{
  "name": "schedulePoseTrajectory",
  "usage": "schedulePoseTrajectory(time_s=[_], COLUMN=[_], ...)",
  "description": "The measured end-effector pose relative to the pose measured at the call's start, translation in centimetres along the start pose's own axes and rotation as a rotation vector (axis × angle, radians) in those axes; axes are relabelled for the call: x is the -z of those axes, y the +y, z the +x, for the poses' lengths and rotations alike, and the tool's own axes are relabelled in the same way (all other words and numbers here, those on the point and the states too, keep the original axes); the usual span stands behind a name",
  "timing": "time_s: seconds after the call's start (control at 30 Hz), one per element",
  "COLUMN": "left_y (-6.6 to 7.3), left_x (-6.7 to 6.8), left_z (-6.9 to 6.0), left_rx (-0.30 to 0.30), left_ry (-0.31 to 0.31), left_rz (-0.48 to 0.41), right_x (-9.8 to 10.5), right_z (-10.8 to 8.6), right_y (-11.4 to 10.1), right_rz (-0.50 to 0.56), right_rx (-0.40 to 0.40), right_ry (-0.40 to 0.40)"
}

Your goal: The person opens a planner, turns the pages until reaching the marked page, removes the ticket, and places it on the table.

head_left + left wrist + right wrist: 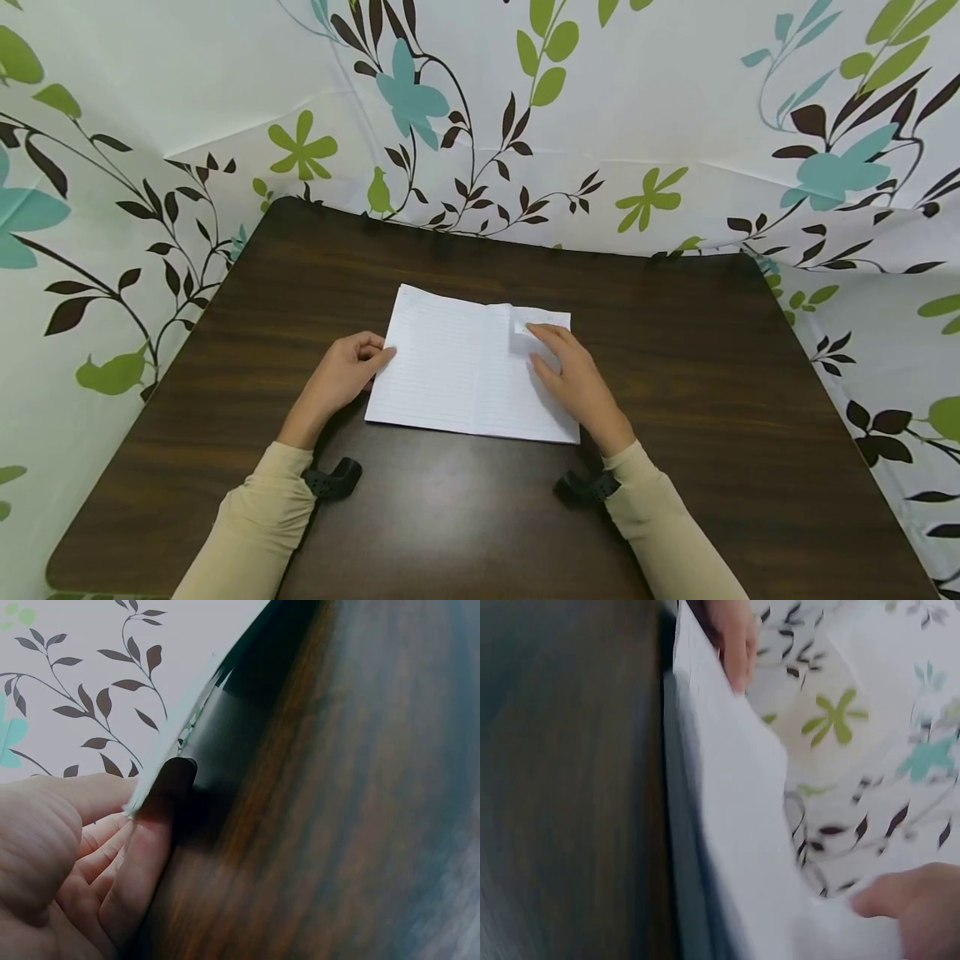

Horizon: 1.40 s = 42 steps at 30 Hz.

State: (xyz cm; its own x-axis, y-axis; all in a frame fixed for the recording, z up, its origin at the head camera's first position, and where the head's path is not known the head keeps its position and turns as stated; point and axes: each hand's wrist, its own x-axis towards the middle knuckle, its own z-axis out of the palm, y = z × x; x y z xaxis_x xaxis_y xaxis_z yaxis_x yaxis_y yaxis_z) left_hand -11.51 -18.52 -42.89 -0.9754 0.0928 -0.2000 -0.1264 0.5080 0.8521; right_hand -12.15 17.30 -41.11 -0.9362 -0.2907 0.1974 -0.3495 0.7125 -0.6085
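An open notebook (435, 362) with white lined pages lies in the middle of the dark table. My left hand (348, 367) grips its left edge, thumb on top and fingers underneath. In the left wrist view the dark cover shows under that edge, beside the hand (82, 862). Over the right page is my right hand (577, 379), with thumb and forefinger apart. Its forefinger touches a small white slip of paper (521, 327) near the top of that page. The right wrist view shows the notebook's pages (735, 780) blurred, with part of the right hand (922, 900) at lower right.
The brown wood-grain table (697, 400) extends on all sides of the notebook. A white cloth (600, 108) printed with leaves and flowers hangs behind the table and at both sides. Each wrist carries a black strap, the left strap (333, 480) and the right strap (585, 489).
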Motion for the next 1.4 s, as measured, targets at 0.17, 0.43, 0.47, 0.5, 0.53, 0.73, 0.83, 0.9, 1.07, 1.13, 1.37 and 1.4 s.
schedulePoseTrajectory(time_s=[0.17,0.43,0.47,0.5,0.53,0.73,0.83,0.9,1.07,1.13,1.37,1.4], left_y=[0.1,0.1,0.1,0.1,0.1,0.0,0.1,0.1,0.2,0.2,0.3,0.3], left_x=[0.0,0.1,0.1,0.1,0.1,0.1,0.1,0.1,0.0,-0.1,-0.1,-0.1], left_z=[0.1,0.0,0.0,0.0,0.0,-0.3,-0.4,-0.4,-0.2,-0.1,-0.3,-0.3], left_rx=[-0.009,-0.002,-0.004,-0.007,-0.010,-0.028,-0.033,-0.037,-0.039,-0.035,-0.038,-0.036], left_ry=[-0.003,-0.008,-0.007,-0.007,-0.007,-0.006,-0.002,0.001,-0.010,-0.017,-0.008,-0.004], left_rz=[-0.005,-0.007,-0.008,-0.009,-0.011,-0.041,-0.048,-0.046,-0.045,-0.052,-0.034,-0.027], right_x=[0.9,0.7,0.4,0.0,-0.4,-3.1,-4.2,-4.8,-5.7,-5.8,-5.8,-5.6], right_z=[-1.1,-2.8,-3.0,-3.1,-3.2,-3.4,-3.4,-3.5,-3.8,-3.9,-3.6,-3.4], right_y=[-2.4,-4.7,-4.9,-5.0,-5.1,-5.4,-5.4,-5.5,-5.5,-5.4,-4.9,-4.8], right_rz=[-0.067,0.030,0.031,0.026,0.015,-0.126,-0.135,-0.120,-0.127,-0.147,-0.051,-0.018], right_rx=[0.090,0.202,0.226,0.252,0.283,0.461,0.515,0.532,0.542,0.543,0.471,0.448], right_ry=[-0.195,-0.387,-0.406,-0.422,-0.432,-0.426,-0.390,-0.364,-0.352,-0.363,-0.397,-0.381])
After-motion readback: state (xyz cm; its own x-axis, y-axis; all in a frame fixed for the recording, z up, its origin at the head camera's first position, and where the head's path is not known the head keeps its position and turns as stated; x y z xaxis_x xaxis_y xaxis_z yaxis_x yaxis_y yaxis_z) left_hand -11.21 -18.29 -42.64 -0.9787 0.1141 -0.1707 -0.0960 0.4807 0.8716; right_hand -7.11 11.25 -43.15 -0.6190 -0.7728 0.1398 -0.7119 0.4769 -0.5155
